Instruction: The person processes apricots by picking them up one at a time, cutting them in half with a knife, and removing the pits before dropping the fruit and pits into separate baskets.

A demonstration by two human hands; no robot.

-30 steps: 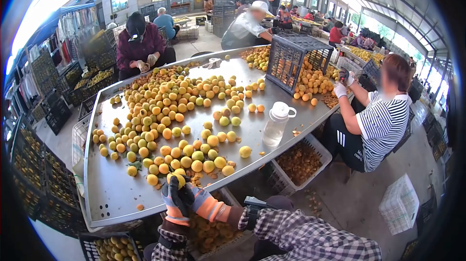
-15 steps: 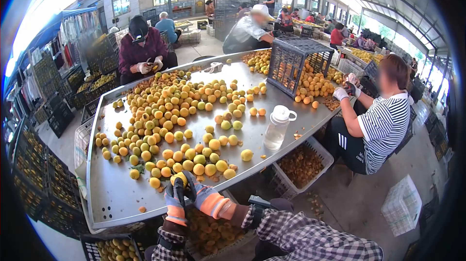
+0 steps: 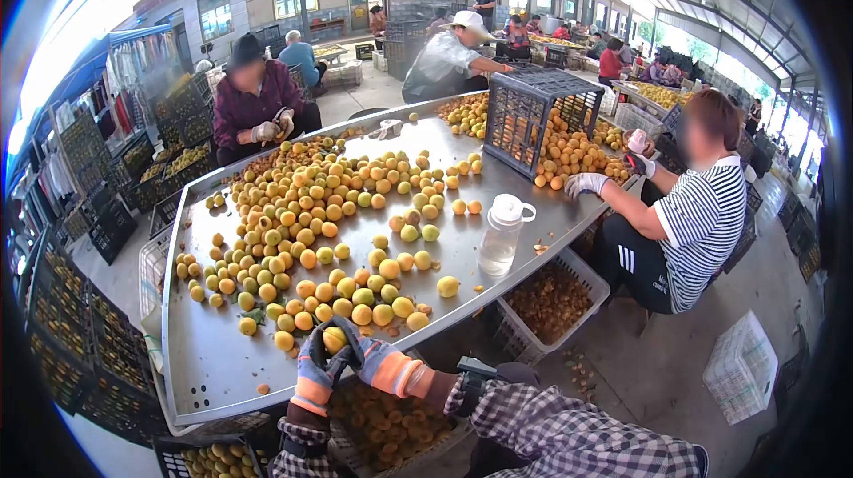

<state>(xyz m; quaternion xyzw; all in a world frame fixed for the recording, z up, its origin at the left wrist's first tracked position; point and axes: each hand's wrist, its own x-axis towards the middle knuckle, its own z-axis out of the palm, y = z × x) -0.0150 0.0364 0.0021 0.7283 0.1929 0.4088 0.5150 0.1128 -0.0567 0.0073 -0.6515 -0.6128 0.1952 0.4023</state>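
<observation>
At the near edge of the metal table (image 3: 211, 380), an apricot (image 3: 335, 339) sits between my two gloved hands. My left hand (image 3: 314, 373) has its fingers closed around the apricot from the left. From the right, my right hand (image 3: 378, 359) presses its fingers against the same fruit; whether a small tool is in them is hidden. Just beyond my fingers lie loose yellow and green apricots (image 3: 362, 314). Under my hands stands a crate of apricot pieces (image 3: 391, 429), partly covered by my forearms.
A clear water bottle (image 3: 504, 238) stands near the table's right edge. A tipped black crate (image 3: 542, 118) spills apricots at the back. Co-workers sit opposite and at right, one in a striped shirt (image 3: 706, 220). A crate of scraps (image 3: 551, 305) is below the edge.
My hands have turned slightly around the apricot, showing more of its round side. The striped-shirt co-worker's near hand has moved left toward the fruit pile. The view has shifted a little.
</observation>
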